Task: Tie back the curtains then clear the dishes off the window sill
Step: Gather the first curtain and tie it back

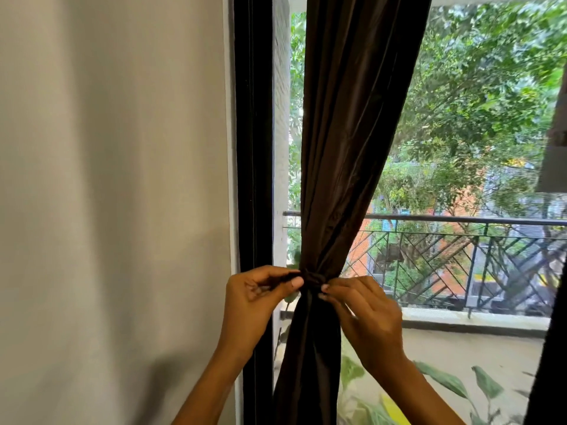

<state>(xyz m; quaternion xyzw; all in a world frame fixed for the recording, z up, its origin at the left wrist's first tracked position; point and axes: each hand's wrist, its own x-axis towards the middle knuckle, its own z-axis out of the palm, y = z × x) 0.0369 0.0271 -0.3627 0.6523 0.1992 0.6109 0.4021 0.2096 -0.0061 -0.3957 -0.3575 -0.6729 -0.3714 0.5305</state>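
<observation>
A dark brown curtain [346,142] hangs in front of the window and is gathered into a narrow waist. A dark tie-back band [311,279] wraps round that waist. My left hand [257,299] pinches the band's left end between thumb and fingers. On the right side of the waist, my right hand [365,311] pinches the band with its fingertips. No dishes or window sill are in view.
A plain pale wall [113,194] fills the left side. The black window frame [254,148] stands just left of the curtain. Outside are a balcony railing [460,222], trees and leafy plants. Another dark curtain edge [549,363] shows at the far right.
</observation>
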